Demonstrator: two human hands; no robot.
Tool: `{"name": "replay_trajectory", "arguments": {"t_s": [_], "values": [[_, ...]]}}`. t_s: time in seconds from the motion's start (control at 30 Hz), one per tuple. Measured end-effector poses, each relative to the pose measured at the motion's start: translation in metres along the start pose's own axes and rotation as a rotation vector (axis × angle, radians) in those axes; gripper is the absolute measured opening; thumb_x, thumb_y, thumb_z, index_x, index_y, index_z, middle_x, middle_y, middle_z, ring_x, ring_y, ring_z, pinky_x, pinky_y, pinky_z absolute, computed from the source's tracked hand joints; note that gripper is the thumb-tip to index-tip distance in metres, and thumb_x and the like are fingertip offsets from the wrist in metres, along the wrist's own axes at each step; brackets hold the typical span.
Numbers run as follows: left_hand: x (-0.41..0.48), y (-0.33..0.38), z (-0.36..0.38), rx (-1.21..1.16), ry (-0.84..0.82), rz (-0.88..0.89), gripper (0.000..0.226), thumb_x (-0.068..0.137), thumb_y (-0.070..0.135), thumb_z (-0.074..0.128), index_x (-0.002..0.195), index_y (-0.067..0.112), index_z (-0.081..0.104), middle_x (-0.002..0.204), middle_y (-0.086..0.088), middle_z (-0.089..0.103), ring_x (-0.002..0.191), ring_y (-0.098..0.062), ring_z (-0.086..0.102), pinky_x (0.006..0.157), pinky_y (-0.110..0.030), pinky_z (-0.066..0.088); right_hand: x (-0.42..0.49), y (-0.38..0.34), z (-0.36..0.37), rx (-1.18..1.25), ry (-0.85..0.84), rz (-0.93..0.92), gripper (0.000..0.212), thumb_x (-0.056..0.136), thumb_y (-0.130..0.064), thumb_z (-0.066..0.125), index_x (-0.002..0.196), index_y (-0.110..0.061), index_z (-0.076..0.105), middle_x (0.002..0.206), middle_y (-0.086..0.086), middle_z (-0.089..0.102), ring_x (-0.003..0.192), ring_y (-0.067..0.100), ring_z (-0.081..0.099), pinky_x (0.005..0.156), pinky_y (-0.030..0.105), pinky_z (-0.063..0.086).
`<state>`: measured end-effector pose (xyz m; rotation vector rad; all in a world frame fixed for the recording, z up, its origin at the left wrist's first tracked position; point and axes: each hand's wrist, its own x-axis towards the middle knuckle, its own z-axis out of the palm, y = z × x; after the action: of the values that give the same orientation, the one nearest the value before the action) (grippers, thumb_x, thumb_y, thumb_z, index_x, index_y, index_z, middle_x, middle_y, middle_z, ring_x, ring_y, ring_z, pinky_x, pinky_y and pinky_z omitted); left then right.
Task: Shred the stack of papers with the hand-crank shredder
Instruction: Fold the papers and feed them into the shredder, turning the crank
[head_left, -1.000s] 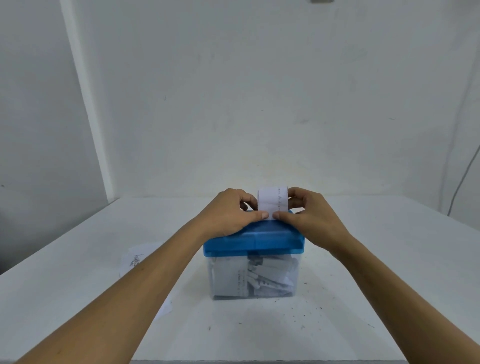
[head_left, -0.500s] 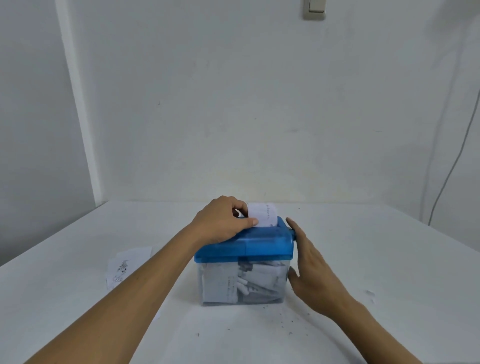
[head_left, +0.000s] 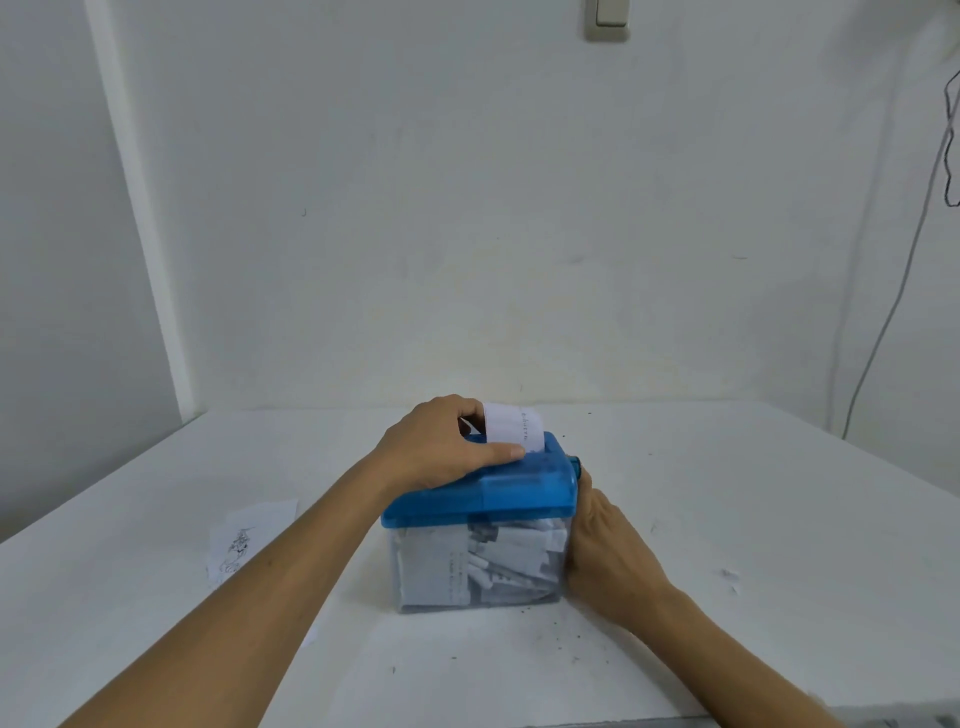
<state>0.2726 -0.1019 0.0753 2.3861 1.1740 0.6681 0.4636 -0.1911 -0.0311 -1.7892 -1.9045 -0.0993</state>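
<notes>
Upright in the slot of the shredder (head_left: 478, 499), near the table's (head_left: 779, 519) middle, stands a paper slip (head_left: 514, 428). The left hand (head_left: 441, 449) pinches it, curled fingers behind, thumb at its foot, likely steadying the feed. The right hand (head_left: 602, 551) lies against the shredder's crank side; its fingers are hidden, grip unclear.

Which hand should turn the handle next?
Probably the right hand. It sits against the right side of the shredder, just below the blue crank knob. The left hand is busy on the lid, holding the paper upright in the slot.
</notes>
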Motion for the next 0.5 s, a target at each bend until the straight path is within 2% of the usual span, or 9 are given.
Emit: {"name": "replay_trajectory", "arguments": {"t_s": [0.1, 0.2, 0.27, 0.33, 0.43, 0.5], "values": [[-0.001, 0.001, 0.001, 0.044, -0.022, -0.001, 0.066, 0.07, 0.081, 0.066, 0.12, 0.039, 0.06, 0.119, 0.018, 0.062, 0.108, -0.007, 0.059, 0.095, -0.04, 0.053, -0.001, -0.007, -0.008, 0.0, -0.041, 0.08, 0.059, 0.1, -0.036, 0.051, 0.145, -0.017, 0.018, 0.111, -0.006, 0.056, 0.093, 0.012, 0.059, 0.088, 0.027, 0.053], [-0.006, 0.006, 0.003, 0.162, -0.047, -0.021, 0.079, 0.066, 0.092, 0.055, 0.128, 0.043, 0.057, 0.122, 0.02, 0.061, 0.105, -0.009, 0.058, 0.088, -0.034, 0.051, -0.006, -0.009, -0.009, -0.137, -0.091, 0.146, 0.062, 0.103, -0.024, 0.042, 0.152, -0.011, 0.006, 0.092, -0.006, 0.056, 0.078, 0.013, 0.06, 0.073, 0.026, 0.054], [-0.01, 0.01, 0.005, 0.244, -0.072, -0.049, 0.086, 0.065, 0.094, 0.052, 0.133, 0.043, 0.054, 0.124, 0.015, 0.06, 0.102, -0.013, 0.056, 0.082, -0.032, 0.047, -0.01, -0.009, -0.01, -0.225, -0.113, 0.166, 0.067, 0.102, -0.024, 0.044, 0.153, -0.01, 0.003, 0.09, -0.004, 0.06, 0.074, 0.014, 0.061, 0.07, 0.029, 0.056], [-0.011, 0.013, 0.005, 0.267, -0.089, -0.073, 0.089, 0.063, 0.095, 0.052, 0.134, 0.042, 0.053, 0.127, 0.013, 0.061, 0.1, -0.014, 0.056, 0.08, -0.031, 0.046, -0.013, -0.012, -0.015, -0.272, -0.135, 0.185, 0.064, 0.102, -0.024, 0.047, 0.151, -0.01, 0.008, 0.09, -0.004, 0.061, 0.071, 0.014, 0.06, 0.069, 0.029, 0.056], [-0.01, 0.016, 0.002, 0.263, -0.116, -0.085, 0.084, 0.063, 0.095, 0.053, 0.127, 0.041, 0.056, 0.121, 0.012, 0.063, 0.098, -0.014, 0.059, 0.082, -0.033, 0.05, -0.017, -0.027, -0.036, -0.341, -0.182, 0.193, 0.04, 0.099, -0.022, 0.05, 0.133, -0.015, 0.029, 0.094, -0.002, 0.061, 0.075, 0.017, 0.06, 0.067, 0.03, 0.052], [-0.01, 0.018, 0.001, 0.25, -0.136, -0.09, 0.087, 0.059, 0.098, 0.052, 0.125, 0.041, 0.058, 0.119, 0.013, 0.063, 0.099, -0.014, 0.06, 0.087, -0.036, 0.053, -0.016, -0.039, -0.06, -0.379, -0.306, 0.208, 0.027, 0.098, -0.021, 0.051, 0.121, -0.016, 0.038, 0.101, -0.001, 0.059, 0.081, 0.018, 0.058, 0.07, 0.028, 0.048]]}}
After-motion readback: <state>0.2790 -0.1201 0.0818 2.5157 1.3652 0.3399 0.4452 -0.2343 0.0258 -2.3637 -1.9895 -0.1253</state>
